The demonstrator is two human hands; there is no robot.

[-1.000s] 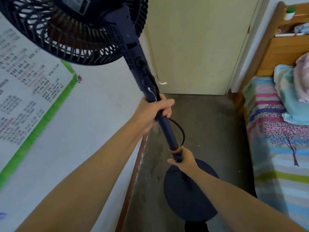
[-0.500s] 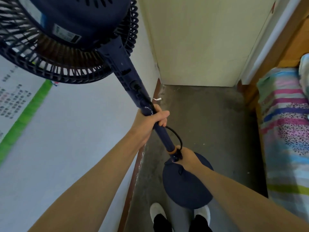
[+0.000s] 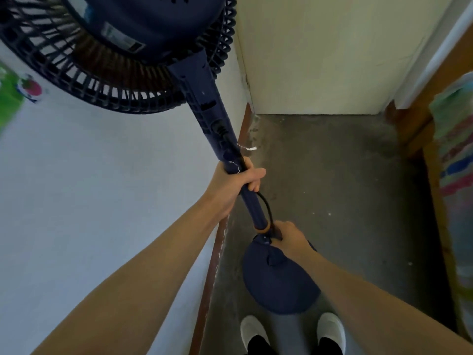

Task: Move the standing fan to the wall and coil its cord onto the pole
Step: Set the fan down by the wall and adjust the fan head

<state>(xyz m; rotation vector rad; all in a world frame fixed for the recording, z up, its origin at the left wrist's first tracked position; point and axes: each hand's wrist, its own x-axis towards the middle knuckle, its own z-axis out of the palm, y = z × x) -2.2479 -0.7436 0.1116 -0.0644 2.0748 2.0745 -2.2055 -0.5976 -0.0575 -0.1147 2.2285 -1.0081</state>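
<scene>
A dark blue standing fan leans toward the white wall (image 3: 102,201) on my left. Its grille and motor housing (image 3: 122,47) fill the upper left. The pole (image 3: 215,116) slants down to a round base (image 3: 279,283) on the grey floor. My left hand (image 3: 233,183) is wrapped around the middle of the pole. My right hand (image 3: 289,234) grips the pole's lower end just under an orange collar (image 3: 262,228). A black cord (image 3: 266,204) loops out beside the pole between my two hands.
A cream door (image 3: 320,55) closes off the narrow floor strip (image 3: 332,188) ahead. A wooden bed frame (image 3: 425,139) with striped bedding (image 3: 458,160) runs along the right. A brown skirting board (image 3: 217,252) lines the wall. My white shoes (image 3: 330,326) stand behind the base.
The view has tilted down and the fan head has come closer to me. The base now sits nearer my feet, which have come into sight. Both hands keep their grip on the pole.
</scene>
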